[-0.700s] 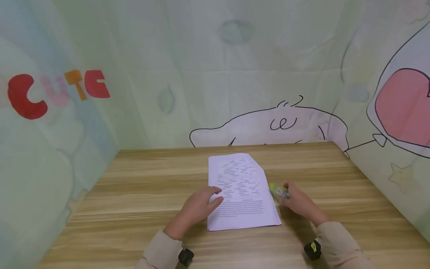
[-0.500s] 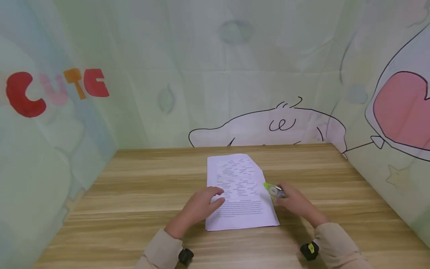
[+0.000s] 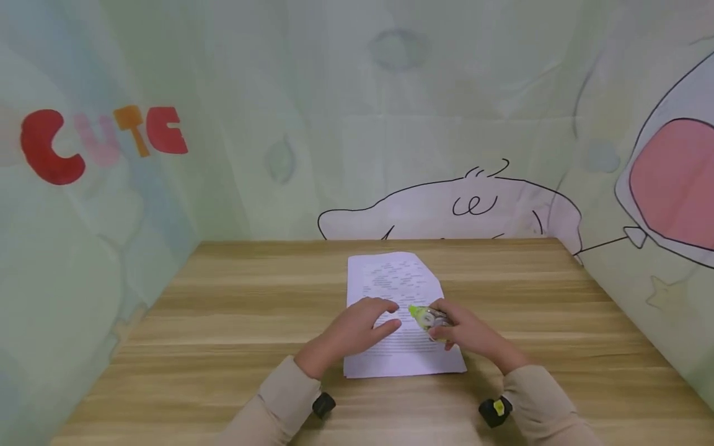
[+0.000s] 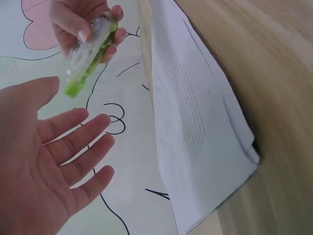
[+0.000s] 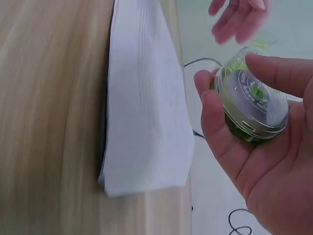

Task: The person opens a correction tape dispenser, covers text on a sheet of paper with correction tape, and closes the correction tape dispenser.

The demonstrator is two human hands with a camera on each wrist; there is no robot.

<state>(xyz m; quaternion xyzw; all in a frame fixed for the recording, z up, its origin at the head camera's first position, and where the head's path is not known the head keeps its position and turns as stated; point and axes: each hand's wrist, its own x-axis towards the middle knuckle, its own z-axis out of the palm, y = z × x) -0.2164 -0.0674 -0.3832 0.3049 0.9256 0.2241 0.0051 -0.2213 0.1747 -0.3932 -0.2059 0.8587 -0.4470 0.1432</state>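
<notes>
A correction tape (image 3: 428, 317) with a clear body and a green tip is held in my right hand (image 3: 465, 328), above the right half of a printed paper stack (image 3: 401, 362). In the right wrist view my thumb lies across the clear case of the correction tape (image 5: 252, 100), with the fingers curled round its far side. My left hand (image 3: 357, 325) hovers over the sheets' left half, holding nothing. The left wrist view shows that hand (image 4: 63, 156) with fingers spread and relaxed, just short of the green tip.
The stack lies on a wood-grain table (image 3: 251, 297), its pages slightly fanned at the edge. A printed cloth backdrop (image 3: 251, 124) hangs behind and at both sides. Dark wrist-worn cameras sit at both cuffs.
My right hand has carried the correction tape leftward from beside the stack to over the pages. The left hand has shifted a little to the right, towards it.
</notes>
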